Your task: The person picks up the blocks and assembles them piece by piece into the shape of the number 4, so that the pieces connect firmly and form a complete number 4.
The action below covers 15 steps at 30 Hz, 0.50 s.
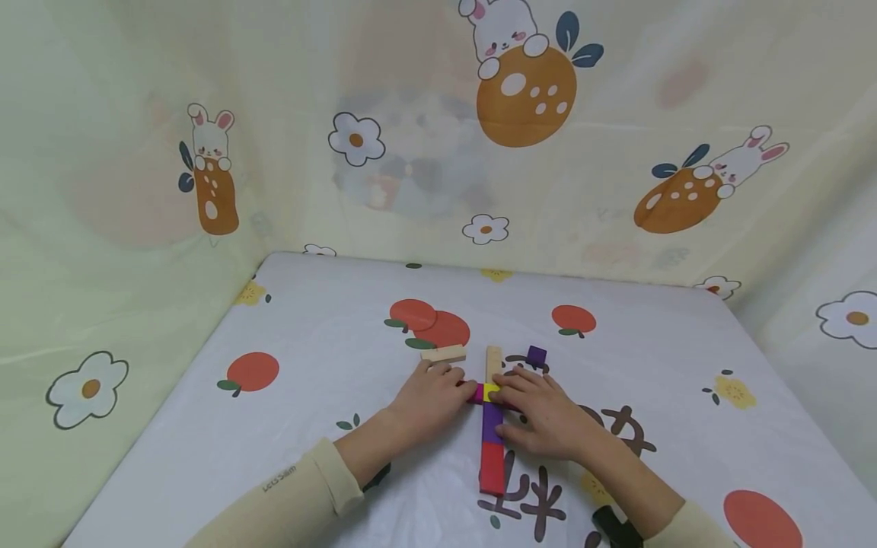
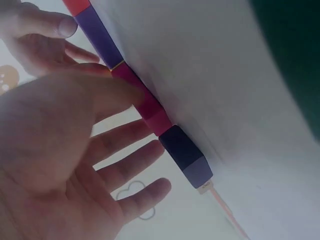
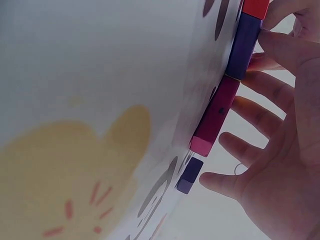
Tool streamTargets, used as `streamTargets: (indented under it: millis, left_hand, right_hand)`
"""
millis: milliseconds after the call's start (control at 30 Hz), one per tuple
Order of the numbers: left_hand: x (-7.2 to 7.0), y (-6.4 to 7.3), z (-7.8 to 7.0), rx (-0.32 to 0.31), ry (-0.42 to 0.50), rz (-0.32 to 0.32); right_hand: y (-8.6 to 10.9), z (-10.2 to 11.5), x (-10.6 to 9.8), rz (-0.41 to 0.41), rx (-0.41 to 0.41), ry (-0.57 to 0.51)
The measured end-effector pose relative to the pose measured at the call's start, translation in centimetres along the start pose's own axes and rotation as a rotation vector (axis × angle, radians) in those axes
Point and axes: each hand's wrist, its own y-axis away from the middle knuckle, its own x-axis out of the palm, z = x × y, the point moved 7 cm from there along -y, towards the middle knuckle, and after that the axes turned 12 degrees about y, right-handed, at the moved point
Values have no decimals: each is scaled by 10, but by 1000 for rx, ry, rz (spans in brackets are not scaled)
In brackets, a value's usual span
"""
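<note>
Blocks form a cross on the tabletop: a plain wood block (image 1: 493, 362), a yellow block (image 1: 489, 389), a purple block (image 1: 492, 422) and a red block (image 1: 492, 469) run lengthwise. A magenta block (image 2: 159, 121) extends left, another magenta block (image 3: 216, 115) right. My left hand (image 1: 432, 394) pinches the left magenta block between thumb and finger. With spread fingers, my right hand (image 1: 548, 415) touches the yellow and right magenta blocks; its thumb touches the purple one. A dark purple block (image 2: 185, 152) beyond the left magenta block is hidden in the head view.
A loose wood block (image 1: 444, 353) lies beyond my left hand, and a small purple block (image 1: 537, 355) beyond my right. The white patterned tabletop (image 1: 329, 327) meets upright patterned sheets (image 1: 411, 190) at the back and sides.
</note>
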Motion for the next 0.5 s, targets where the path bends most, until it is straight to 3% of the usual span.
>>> streamTargets:
  millis: [267,500]
  left_hand:
    - [-1,0,7,-46,94,-28]
    - [-2,2,16,-88,116,-30]
  right_hand:
    - [0,0,-1,-12,-2,7]
    - [0,2,0,0,0,-4]
